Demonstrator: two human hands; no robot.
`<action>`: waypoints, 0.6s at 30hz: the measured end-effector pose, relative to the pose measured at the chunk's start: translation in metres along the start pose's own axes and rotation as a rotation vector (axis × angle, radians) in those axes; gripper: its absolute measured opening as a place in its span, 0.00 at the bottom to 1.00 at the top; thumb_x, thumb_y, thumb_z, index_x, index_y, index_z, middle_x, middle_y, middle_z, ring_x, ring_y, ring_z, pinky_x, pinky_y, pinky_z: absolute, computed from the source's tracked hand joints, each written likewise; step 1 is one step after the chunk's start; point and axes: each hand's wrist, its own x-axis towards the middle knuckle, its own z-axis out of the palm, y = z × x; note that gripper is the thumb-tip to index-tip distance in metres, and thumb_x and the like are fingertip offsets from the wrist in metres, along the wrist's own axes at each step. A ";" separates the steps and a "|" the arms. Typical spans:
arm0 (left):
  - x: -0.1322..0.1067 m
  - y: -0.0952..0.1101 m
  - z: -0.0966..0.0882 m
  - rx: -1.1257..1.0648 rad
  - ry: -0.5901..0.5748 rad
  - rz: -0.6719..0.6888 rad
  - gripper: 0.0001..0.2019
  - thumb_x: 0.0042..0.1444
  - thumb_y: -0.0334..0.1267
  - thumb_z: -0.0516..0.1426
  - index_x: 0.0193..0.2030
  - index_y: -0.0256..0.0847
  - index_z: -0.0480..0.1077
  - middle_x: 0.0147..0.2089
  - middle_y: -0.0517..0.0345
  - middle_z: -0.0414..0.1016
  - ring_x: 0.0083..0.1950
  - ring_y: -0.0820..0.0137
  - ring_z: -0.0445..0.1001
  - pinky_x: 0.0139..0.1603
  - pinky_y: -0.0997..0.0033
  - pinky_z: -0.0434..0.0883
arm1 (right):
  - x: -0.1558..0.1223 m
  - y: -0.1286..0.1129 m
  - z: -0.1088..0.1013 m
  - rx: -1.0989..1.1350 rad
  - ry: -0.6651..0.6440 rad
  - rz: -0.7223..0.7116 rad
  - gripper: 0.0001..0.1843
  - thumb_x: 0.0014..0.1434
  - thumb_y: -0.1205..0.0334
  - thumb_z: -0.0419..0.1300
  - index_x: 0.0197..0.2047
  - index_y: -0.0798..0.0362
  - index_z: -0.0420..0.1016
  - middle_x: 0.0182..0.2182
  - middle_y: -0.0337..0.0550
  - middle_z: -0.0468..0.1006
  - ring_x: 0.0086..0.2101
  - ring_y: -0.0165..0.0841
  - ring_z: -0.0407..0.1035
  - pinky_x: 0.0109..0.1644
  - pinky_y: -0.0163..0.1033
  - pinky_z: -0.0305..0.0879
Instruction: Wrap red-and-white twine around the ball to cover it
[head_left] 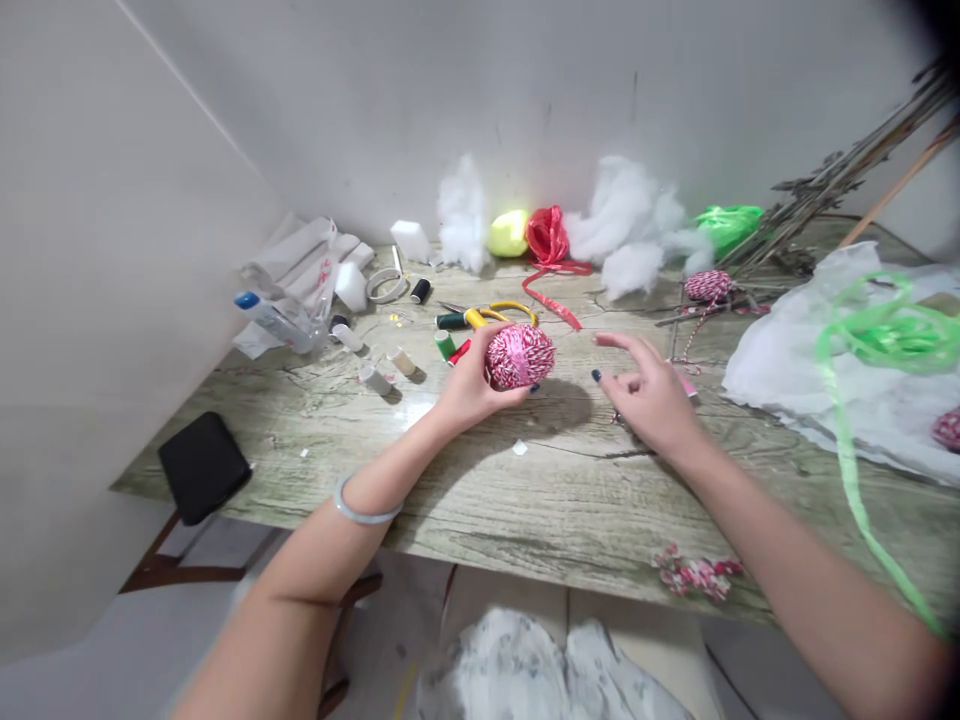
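My left hand [471, 388] is wrapped round a ball of red-and-white twine [520, 355], holding it just above the wooden table [525, 490]. My right hand [651, 395] hovers to the right of the ball with its fingers apart and partly curled; nothing shows in it. A second red-and-white twine ball [708, 286] lies farther back on the right, with a strand trailing toward my right hand. Yellow-handled scissors [496, 314] lie just behind the held ball.
Thread spools [390, 368], a clear bottle [274, 322] and white cloth sit at the left. White stuffing [630, 235], red ribbon [551, 250] and green ribbon [885, 340] on white fabric lie at the back and right. A black case [204, 465] rests at the front left edge. Dry twigs [847, 180] lean at right.
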 end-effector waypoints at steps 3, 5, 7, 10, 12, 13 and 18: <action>-0.003 0.003 0.003 0.014 -0.011 0.029 0.37 0.44 0.41 0.69 0.60 0.45 0.57 0.60 0.47 0.67 0.61 0.56 0.68 0.62 0.57 0.65 | -0.008 -0.006 0.016 0.358 -0.198 0.117 0.40 0.56 0.58 0.62 0.68 0.42 0.51 0.68 0.53 0.57 0.20 0.20 0.62 0.20 0.33 0.61; -0.004 0.004 0.004 -0.012 -0.031 0.056 0.38 0.44 0.42 0.69 0.61 0.45 0.58 0.61 0.47 0.66 0.63 0.55 0.67 0.64 0.56 0.63 | -0.011 -0.008 0.029 0.527 -0.301 0.182 0.46 0.54 0.58 0.64 0.70 0.41 0.46 0.67 0.54 0.59 0.26 0.25 0.70 0.27 0.36 0.69; -0.005 0.005 0.004 -0.029 -0.065 0.069 0.39 0.43 0.42 0.70 0.61 0.45 0.59 0.61 0.47 0.66 0.64 0.54 0.66 0.66 0.55 0.62 | -0.013 -0.008 0.039 0.585 -0.343 0.205 0.43 0.52 0.59 0.66 0.67 0.45 0.51 0.58 0.51 0.72 0.37 0.33 0.75 0.40 0.40 0.74; -0.006 0.009 0.003 -0.062 -0.115 0.054 0.39 0.43 0.42 0.70 0.61 0.44 0.60 0.61 0.46 0.66 0.65 0.53 0.65 0.66 0.54 0.61 | -0.012 -0.006 0.045 0.489 -0.342 0.219 0.24 0.54 0.62 0.63 0.55 0.51 0.67 0.38 0.43 0.81 0.39 0.35 0.76 0.47 0.42 0.71; -0.006 0.010 0.003 -0.122 -0.138 0.008 0.38 0.43 0.41 0.70 0.61 0.44 0.60 0.62 0.45 0.66 0.64 0.53 0.66 0.66 0.53 0.63 | -0.012 -0.005 0.042 0.367 -0.340 0.215 0.12 0.57 0.62 0.59 0.45 0.53 0.74 0.29 0.39 0.80 0.33 0.34 0.75 0.44 0.40 0.69; -0.007 0.010 0.003 -0.159 -0.152 -0.027 0.38 0.44 0.41 0.69 0.61 0.43 0.59 0.62 0.45 0.66 0.63 0.54 0.67 0.65 0.53 0.64 | -0.011 -0.005 0.040 0.320 -0.344 0.201 0.10 0.58 0.62 0.57 0.42 0.53 0.76 0.27 0.39 0.80 0.31 0.33 0.74 0.42 0.40 0.69; -0.007 0.006 0.008 -0.314 -0.205 -0.144 0.35 0.46 0.44 0.68 0.59 0.42 0.60 0.59 0.46 0.69 0.61 0.55 0.69 0.63 0.55 0.66 | -0.011 -0.008 0.025 0.292 -0.437 0.105 0.11 0.59 0.62 0.57 0.40 0.52 0.81 0.35 0.42 0.82 0.32 0.32 0.74 0.41 0.37 0.67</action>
